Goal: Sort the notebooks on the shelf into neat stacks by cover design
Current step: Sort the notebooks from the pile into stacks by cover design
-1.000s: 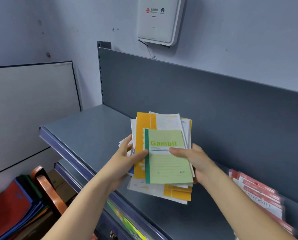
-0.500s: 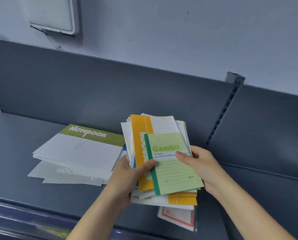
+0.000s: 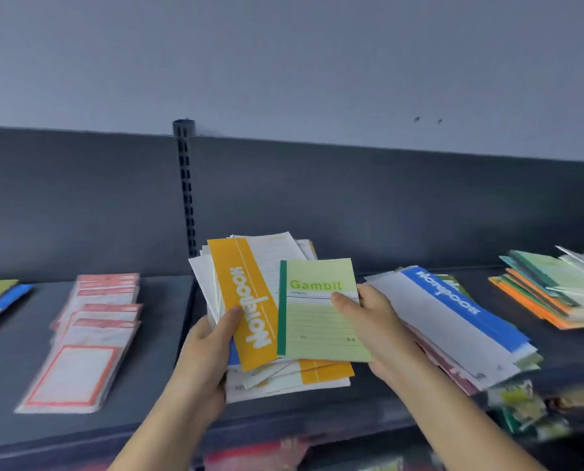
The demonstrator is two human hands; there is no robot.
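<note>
Notebooks in a mixed pile (image 3: 246, 283) were held over the grey shelf (image 3: 161, 379). The left hand (image 3: 205, 355) gripped the pile's left edge, thumb pressed on the orange cover, fingers curled beneath. The right hand (image 3: 375, 324) pinched the green Gambit notebook (image 3: 317, 334) atop the pile, thumb across its cover. Left of the pile lay red-bordered packets (image 3: 90, 334); just right of it, a blue-banded stack (image 3: 453, 311); farther right, a green-and-orange stack (image 3: 548, 294).

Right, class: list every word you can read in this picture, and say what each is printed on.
"Gambit": green notebook.
"Notebook": orange-banded notebook.
"Notebook": blue-banded notebook lying on the shelf.
Small print under "Gambit" and the print on the red-bordered packs: too blurred to read.
</note>
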